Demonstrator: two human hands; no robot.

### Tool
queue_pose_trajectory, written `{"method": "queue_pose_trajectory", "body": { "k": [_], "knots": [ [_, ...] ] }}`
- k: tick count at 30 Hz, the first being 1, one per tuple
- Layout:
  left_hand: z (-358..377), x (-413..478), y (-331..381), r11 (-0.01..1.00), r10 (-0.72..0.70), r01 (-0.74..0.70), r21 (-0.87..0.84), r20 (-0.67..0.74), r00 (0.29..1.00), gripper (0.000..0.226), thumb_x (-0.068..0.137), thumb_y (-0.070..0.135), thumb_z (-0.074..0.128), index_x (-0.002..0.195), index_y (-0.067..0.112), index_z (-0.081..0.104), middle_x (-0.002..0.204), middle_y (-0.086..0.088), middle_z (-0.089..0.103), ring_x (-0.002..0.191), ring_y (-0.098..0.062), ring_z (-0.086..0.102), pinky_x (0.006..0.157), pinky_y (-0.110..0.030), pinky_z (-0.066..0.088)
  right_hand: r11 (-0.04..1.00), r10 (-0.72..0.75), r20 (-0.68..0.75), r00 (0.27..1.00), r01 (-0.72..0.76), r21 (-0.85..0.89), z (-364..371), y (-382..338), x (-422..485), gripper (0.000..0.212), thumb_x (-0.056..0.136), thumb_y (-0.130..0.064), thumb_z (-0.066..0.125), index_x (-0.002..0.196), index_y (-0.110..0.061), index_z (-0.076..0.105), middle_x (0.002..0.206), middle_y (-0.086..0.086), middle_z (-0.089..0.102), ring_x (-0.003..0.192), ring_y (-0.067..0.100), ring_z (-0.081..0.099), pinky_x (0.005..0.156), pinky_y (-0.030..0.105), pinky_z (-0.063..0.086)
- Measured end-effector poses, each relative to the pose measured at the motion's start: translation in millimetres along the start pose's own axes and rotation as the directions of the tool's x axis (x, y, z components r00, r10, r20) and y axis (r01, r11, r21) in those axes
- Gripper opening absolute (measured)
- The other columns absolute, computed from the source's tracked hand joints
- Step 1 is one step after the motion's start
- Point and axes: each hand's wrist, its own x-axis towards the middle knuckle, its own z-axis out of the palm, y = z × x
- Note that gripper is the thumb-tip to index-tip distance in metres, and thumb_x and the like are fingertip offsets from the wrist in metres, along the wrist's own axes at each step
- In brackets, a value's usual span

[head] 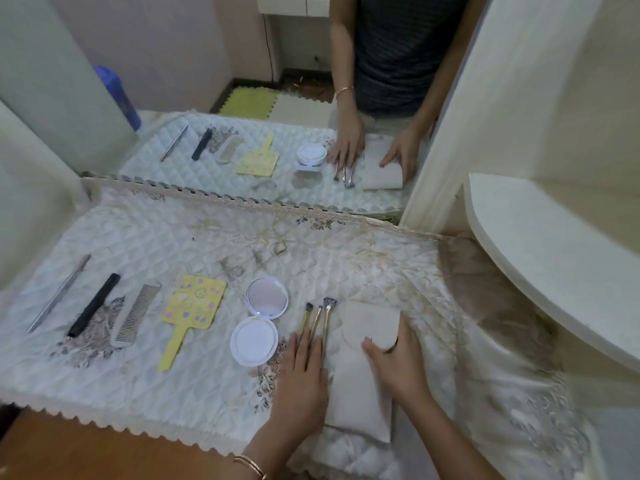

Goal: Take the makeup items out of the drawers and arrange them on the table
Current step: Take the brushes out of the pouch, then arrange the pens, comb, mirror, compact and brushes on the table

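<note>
Head view looks down on a counter point(173, 237) under a quilted cover, backed by a mirror. Several makeup items lie in a row from left to right, spaced apart and roughly parallel, which reads as deliberate arranging: a thin metal tool point(59, 293), a black stick point(93, 305), a comb point(136, 315), a yellow hand mirror point(190, 311) and an open white compact point(260, 325) with its lid tipped back.

Next in the row are three makeup brushes point(317, 323), bristles pointing away from the person. The left hand point(304, 379) lies flat with fingers spread over their handles, gripping nothing; it seems to be pressing and lining them up beside the compact so they sit evenly.

Just to their right lies a beige pouch point(363, 368), flap turned up at the far end. The right hand point(398, 365) grasps its far part, thumb on top and fingers round the right edge, probably steadying or straightening it to finish the row.

No drawers show here, so whether any items are left to bring out cannot be told.
</note>
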Motion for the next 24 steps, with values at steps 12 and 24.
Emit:
{"method": "queue_pose_trajectory", "body": {
  "k": [12, 24],
  "knots": [
    [-1, 6, 7, 0.999, -0.028, 0.027, 0.027, 0.039, 0.999, 0.058, 0.064, 0.022, 0.032, 0.120, 0.011, 0.044, 0.128, -0.012, 0.055, 0.120, -0.032, 0.042, 0.092, -0.035, 0.048, 0.996, -0.080, 0.049, 0.996, 0.081, -0.024, -3, 8, 10, 0.084, 0.058, -0.052, 0.064, 0.131, -0.017, 0.040, 0.124, 0.011, 0.054, 0.117, 0.029, 0.049, 0.100, 0.051, 0.042],
    [-85, 12, -133, 0.901, 0.097, -0.143, -0.410, -0.130, 0.987, 0.034, 0.082, 0.021, 0.040, 0.099, 0.006, 0.066, 0.101, -0.012, 0.068, 0.099, -0.013, 0.042, 0.090, -0.022, 0.032, 0.942, -0.316, -0.272, 0.909, 0.266, -0.204, 59, -71, -37, 0.049, 0.081, -0.033, 0.047, 0.123, -0.008, 0.052, 0.124, 0.014, 0.056, 0.118, 0.033, 0.043, 0.102, 0.038, 0.031]
  ]
}}
